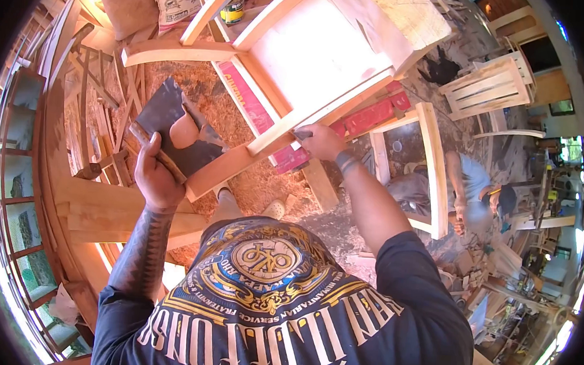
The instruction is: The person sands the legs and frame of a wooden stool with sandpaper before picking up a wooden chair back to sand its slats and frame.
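Hold the dark board (157, 115) level at left with the left hand (158, 178) curled around its near edge, and, with the right hand (322, 143) closed on the small dark tool (303, 135), press evenly along the wooden frame (222, 169) to the right.

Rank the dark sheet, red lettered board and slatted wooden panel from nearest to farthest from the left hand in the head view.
From the left hand:
1. Dark sheet: just ahead, right beside it.
2. Red lettered board: ahead and to the right.
3. Slatted wooden panel: far right, in the background.
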The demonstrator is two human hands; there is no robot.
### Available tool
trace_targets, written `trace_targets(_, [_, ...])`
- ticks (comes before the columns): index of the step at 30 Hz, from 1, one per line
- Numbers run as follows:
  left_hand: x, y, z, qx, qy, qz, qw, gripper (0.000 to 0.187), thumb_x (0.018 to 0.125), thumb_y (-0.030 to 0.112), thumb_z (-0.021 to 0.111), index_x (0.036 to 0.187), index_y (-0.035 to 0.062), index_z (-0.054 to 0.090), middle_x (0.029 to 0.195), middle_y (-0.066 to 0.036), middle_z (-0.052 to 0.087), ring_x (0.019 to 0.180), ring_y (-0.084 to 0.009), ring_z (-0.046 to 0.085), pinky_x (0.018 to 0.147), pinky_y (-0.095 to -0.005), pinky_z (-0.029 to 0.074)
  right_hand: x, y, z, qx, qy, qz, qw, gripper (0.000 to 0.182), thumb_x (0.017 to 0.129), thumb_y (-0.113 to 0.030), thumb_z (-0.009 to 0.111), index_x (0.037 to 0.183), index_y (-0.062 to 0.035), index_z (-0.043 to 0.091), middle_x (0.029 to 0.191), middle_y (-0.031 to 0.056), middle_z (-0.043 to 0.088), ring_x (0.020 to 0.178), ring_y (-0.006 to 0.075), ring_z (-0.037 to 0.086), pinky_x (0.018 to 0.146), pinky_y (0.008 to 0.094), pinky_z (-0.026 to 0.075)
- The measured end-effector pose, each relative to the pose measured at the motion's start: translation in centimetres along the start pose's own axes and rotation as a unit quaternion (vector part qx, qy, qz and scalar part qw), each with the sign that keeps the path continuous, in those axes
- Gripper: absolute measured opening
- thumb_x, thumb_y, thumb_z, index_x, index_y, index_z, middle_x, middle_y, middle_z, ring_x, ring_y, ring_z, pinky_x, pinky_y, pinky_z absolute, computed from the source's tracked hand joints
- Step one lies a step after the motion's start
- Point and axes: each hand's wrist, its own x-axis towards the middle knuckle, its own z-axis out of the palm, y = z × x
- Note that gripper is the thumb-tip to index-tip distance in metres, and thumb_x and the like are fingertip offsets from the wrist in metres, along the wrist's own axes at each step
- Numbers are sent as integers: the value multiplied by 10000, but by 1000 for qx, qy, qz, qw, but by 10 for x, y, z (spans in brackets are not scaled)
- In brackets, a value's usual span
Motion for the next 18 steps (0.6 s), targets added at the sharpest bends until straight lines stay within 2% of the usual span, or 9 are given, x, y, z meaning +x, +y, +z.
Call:
trace_targets(1, [-1,0,1,6,1,7,1000,258,1066,209,574,1194,2,657,1150,-100,702,1073,-238,701,972,-421,585,-1,4,-4,29,-18,-14,999,389,913,-220,687,1278,-95,740,1152,136,771,1026,262,734,908,369,569])
trace_targets(3, [-4,0,6,15,3,20,1000,254,1066,207,574,1189,2,659,1153,-100,700,1074,-239,700,973,-419,584,-9,5,-19,2,-75,-51,996,398,913,-196,672,1291,-87,727,1165,139,766,1037,254,728,926,366,566])
trace_targets(4, [0,-2,0,19,2,16,1000,288,1074,230,550,1234,7,639,1192,-112,699,1104,-259,696,1003,-444,570,-13,-2,-27,-12,-104,-71,992,402,913,-185,665,1298,-84,721,1172,140,763,1042,249,725,935,364,565])
trace_targets(6, [7,-4,-13,25,2,12,1000,361,1091,276,503,1325,17,598,1268,-135,697,1163,-299,688,1062,-494,541,-23,-17,-31,-20,-38,-21,999,403,922,-158,625,1309,-81,707,1201,156,753,1073,275,722,954,373,559])
trace_targets(10, [4,-5,-13,-17,-32,-10,999,362,1091,279,502,1320,16,601,1268,-135,699,1161,-299,689,1058,-495,539,-19,-20,-8,-132,62,8,989,345,949,-196,636,1250,-27,641,1195,186,740,1088,350,714,959,426,558])
trace_targets(13, [5,-5,-15,-19,-32,-12,999,362,1090,278,503,1321,17,601,1267,-135,700,1161,-302,688,1055,-492,539,-22,-28,18,-193,109,-20,975,341,969,-193,585,1253,-4,585,1236,219,684,1130,408,666,959,487,543])
trace_targets(18, [2,-5,-13,-13,-13,-14,1000,364,1089,281,507,1319,17,604,1256,-133,705,1160,-300,688,1052,-489,539,-23,-47,71,-311,127,-25,942,428,952,-162,541,1279,112,501,1244,299,582,1192,444,583,1006,512,504])
